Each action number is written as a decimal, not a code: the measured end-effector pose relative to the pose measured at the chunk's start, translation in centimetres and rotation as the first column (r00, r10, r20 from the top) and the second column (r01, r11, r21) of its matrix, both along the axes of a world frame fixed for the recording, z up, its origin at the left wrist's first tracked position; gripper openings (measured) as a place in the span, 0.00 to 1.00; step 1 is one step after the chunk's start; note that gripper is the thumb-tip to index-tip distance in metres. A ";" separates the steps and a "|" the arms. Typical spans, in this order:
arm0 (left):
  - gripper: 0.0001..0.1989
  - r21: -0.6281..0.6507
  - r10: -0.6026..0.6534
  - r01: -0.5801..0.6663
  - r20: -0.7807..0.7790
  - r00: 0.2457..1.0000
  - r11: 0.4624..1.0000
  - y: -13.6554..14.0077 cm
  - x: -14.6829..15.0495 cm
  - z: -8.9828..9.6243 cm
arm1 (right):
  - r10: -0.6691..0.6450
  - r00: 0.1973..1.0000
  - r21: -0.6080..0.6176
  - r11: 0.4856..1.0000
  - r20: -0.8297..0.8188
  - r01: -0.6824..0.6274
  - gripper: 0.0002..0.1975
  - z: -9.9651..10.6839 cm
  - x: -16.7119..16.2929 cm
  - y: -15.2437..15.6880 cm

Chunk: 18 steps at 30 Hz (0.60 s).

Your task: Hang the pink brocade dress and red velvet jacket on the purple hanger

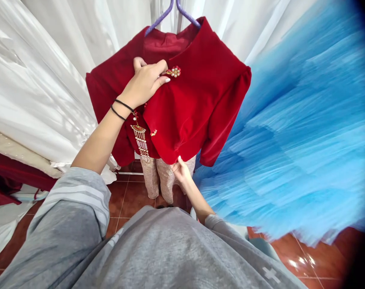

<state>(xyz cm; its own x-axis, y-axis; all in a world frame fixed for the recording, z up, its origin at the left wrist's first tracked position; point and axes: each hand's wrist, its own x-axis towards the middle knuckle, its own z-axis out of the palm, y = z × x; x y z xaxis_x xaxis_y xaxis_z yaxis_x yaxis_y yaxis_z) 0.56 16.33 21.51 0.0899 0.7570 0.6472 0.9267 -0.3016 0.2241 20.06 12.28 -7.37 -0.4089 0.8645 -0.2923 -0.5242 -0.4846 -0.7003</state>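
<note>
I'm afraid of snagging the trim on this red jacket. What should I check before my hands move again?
1. Left hand flat on the jacket chest, beside the pearl brooch: ok.
2. Fingertips off the brooch: cannot tell, they lie very close.
3. Right hand pinching the bottom hem: ok.
4. Jacket seated on the purple hanger: ok, though the hook is out of view.
5. Tassel ornament hanging free below the left wrist: ok.
6. Blue tulle clear of the jacket: not ok, it presses against the sleeve.
</note>
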 end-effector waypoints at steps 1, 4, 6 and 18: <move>0.07 -0.001 0.001 -0.001 0.001 1.000 1.000 0.1 -0.1 -0.1 | 0.015 1.000 0.004 1.000 0.002 -0.015 0.15 -0.2 -0.1 -0.5; 0.09 -0.022 -0.011 0.010 -0.019 1.000 1.000 0.4 -0.3 -0.5 | 0.021 0.998 0.017 1.000 0.056 -0.022 0.17 -1.0 -1.0 -1.8; 0.09 -0.037 -0.014 0.013 -0.030 0.999 0.999 0.7 -0.4 -0.5 | 0.006 0.993 0.046 0.999 0.118 -0.012 0.17 -1.3 -1.6 -1.7; 0.27 0.283 0.470 -0.571 0.353 0.809 0.770 -6.1 4.5 -7.3 | -0.793 0.514 0.914 0.403 0.327 0.041 0.27 8.5 1.7 0.8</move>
<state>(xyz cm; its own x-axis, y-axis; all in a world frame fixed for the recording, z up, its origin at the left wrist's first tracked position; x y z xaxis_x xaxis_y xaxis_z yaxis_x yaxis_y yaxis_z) 5.07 10.19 14.18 -0.4494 0.3465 0.8234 0.8909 0.1068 0.4414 21.80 13.11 1.13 0.0758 0.8063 0.5866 0.3103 0.5401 -0.7824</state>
